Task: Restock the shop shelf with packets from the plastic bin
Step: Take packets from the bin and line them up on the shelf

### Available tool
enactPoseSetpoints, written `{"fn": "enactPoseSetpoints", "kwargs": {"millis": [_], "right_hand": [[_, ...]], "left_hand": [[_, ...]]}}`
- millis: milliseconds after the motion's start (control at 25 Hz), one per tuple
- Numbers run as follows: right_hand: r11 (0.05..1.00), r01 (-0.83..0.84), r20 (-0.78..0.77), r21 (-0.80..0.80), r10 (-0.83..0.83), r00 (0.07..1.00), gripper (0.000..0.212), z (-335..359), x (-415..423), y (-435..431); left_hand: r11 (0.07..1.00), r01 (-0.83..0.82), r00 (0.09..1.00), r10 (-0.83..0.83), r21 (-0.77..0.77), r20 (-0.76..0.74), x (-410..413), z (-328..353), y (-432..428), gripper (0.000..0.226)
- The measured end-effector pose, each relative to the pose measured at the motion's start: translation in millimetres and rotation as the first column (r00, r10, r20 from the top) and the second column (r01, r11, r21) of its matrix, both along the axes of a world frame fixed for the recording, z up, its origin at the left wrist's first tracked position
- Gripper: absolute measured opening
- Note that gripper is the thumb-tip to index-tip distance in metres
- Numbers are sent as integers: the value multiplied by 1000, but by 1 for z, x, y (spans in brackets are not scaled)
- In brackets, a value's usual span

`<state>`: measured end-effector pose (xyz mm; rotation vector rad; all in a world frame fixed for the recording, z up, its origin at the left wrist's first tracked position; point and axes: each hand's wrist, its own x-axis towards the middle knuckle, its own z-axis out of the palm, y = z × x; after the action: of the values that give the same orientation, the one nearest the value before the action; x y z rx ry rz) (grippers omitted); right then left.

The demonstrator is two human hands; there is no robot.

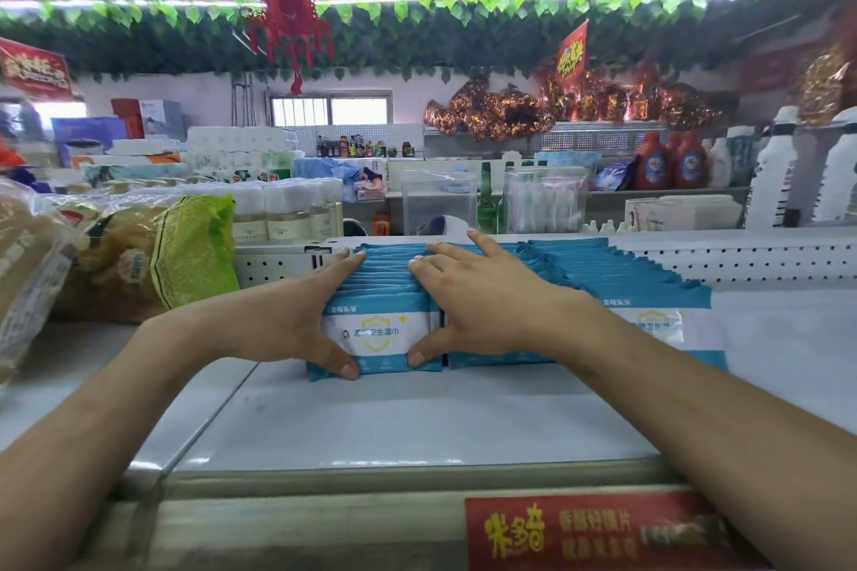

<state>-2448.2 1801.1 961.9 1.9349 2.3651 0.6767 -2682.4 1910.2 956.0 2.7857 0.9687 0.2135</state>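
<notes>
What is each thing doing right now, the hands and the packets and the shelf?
Left packet row: upright, held between both hands.
Right packet row: upright, no hand on it.
Left hand: open, fingers straight along the row's left side, thumb on the front packet.
Right hand: open, fingers spread on the row's top, thumb on the front packet.
Shelf: holds both rows.

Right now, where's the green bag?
In the head view the green bag lies at the left on the shelf, just left of the left hand and the row of blue packets, in front of the white-capped bottles.
</notes>
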Motion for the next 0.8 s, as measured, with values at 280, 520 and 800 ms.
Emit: {"fn": "enactPoseSetpoints", "kwargs": {"millis": [280, 520, 800], "right_hand": [[1000, -21, -25, -8, 20, 999, 115, -5, -4, -6], [1000, -5, -32, -31, 4, 999, 112, -3, -4, 3], [1000, -10, -62, -2, 9, 998, 118, 7, -4, -7]], "left_hand": [[999, -24, 996, 27, -40, 79, -1, 2, 1, 140], [993, -85, 994, 90, -78, 60, 6, 2, 10, 143], [999, -54, 992, 53, 0, 115, 4, 5, 3, 138]]}}
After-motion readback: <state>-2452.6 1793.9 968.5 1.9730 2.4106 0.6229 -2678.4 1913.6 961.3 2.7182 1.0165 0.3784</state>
